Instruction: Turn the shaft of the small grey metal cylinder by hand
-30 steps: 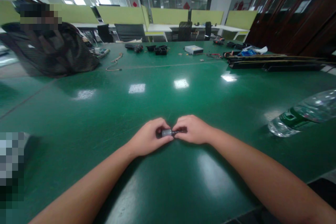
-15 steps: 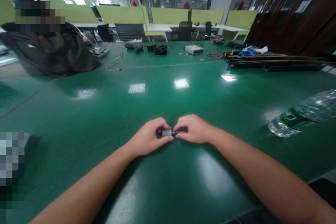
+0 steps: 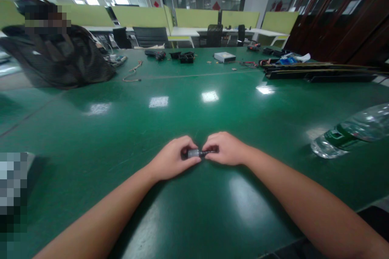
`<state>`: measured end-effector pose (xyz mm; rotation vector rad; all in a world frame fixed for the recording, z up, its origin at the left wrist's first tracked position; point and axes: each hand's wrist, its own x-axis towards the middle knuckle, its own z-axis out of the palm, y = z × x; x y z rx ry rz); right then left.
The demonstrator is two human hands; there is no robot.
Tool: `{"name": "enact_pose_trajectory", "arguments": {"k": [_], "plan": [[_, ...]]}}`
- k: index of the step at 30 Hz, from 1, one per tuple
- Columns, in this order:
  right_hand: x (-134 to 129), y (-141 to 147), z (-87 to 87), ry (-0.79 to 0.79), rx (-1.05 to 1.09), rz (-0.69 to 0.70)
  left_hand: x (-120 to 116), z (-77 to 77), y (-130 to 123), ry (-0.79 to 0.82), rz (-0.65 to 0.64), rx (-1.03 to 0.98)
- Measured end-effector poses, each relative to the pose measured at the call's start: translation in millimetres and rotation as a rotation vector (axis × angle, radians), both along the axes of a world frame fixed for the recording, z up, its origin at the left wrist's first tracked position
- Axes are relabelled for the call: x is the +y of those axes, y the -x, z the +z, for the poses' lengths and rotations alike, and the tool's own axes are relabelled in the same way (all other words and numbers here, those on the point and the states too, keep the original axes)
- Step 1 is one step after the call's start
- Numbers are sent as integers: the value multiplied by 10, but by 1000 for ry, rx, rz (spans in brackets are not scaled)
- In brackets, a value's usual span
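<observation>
A small dark cylindrical object with a grey band [image 3: 193, 153] lies level between my hands, just over the green table [image 3: 182, 121]. My left hand [image 3: 174, 158] is wrapped round its left part, thumb and fingers on either side of the grey band. My right hand [image 3: 225, 148] pinches the thin dark right end of it. The fingertips of the two hands are close together, with a narrow gap between them. What exactly the object is, I cannot make out.
A clear plastic bottle [image 3: 349, 133] lies at the right. A dark bag [image 3: 67, 56] stands at the back left. Farther back are black parts [image 3: 186, 57], a silver box [image 3: 225, 57], a cable [image 3: 131, 73] and long black strips [image 3: 319, 73].
My right hand has shifted very slightly to the right, and a little more of the dark part shows between the hands. My left hand looks unmoved.
</observation>
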<state>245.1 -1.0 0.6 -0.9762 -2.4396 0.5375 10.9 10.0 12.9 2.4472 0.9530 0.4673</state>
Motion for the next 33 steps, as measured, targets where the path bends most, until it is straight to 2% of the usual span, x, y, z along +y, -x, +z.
{"name": "enact_pose_trajectory", "arguments": {"k": [33], "plan": [[1, -38, 2, 17, 10, -19, -8, 12, -3, 11, 13, 4]]}}
